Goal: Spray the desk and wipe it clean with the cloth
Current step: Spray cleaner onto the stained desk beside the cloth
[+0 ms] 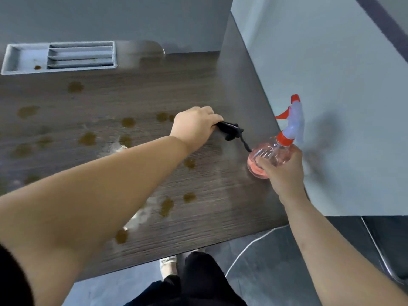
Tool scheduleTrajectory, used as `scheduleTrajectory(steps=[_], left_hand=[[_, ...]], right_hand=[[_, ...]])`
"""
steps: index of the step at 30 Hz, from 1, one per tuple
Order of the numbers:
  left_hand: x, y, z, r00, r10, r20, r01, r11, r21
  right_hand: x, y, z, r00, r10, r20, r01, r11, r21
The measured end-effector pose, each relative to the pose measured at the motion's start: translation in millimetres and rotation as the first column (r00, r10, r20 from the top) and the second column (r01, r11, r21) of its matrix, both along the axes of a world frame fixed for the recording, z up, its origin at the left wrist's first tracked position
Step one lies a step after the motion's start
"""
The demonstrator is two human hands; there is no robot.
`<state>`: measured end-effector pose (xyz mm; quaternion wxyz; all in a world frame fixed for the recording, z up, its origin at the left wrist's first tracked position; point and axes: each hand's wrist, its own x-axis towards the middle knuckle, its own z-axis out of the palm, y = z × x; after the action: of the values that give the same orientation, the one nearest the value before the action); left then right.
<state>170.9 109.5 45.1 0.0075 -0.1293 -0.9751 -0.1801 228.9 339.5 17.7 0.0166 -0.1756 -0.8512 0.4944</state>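
The dark wood-grain desk (220,206) carries several brown stains (87,138) and some wet, whitish patches (136,217). My left hand (194,127) reaches across the desk and grips a bunched black cloth (230,130) on the desk near the right side. My right hand (284,171) holds the clear body of a spray bottle (270,155) with pink liquid, an orange collar and an orange trigger. The bottle stands at the desk's right edge, against the partition.
A grey recessed cable tray (26,60) with a slatted cover sits at the desk's back left. A pale partition wall (331,107) borders the desk on the right, a grey wall behind. My legs and a white cable (247,248) show on the floor below the front edge.
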Motion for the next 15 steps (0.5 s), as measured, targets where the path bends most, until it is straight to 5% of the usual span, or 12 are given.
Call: scheduleTrajectory(steps=[7, 15], left_hand=[[15, 43, -40, 0.978, 0.123, 0.167, -0.107, 0.989, -0.103], [43, 44, -50, 0.929, -0.007, 0.371, 0.111, 0.959, -0.26]], right_hand=[[2, 10, 1, 0.999, 0.03, 0.013, -0.03, 1.0, 0.005], [-19, 31, 28, 0.94, 0.328, -0.091, -0.317, 0.941, 0.116]])
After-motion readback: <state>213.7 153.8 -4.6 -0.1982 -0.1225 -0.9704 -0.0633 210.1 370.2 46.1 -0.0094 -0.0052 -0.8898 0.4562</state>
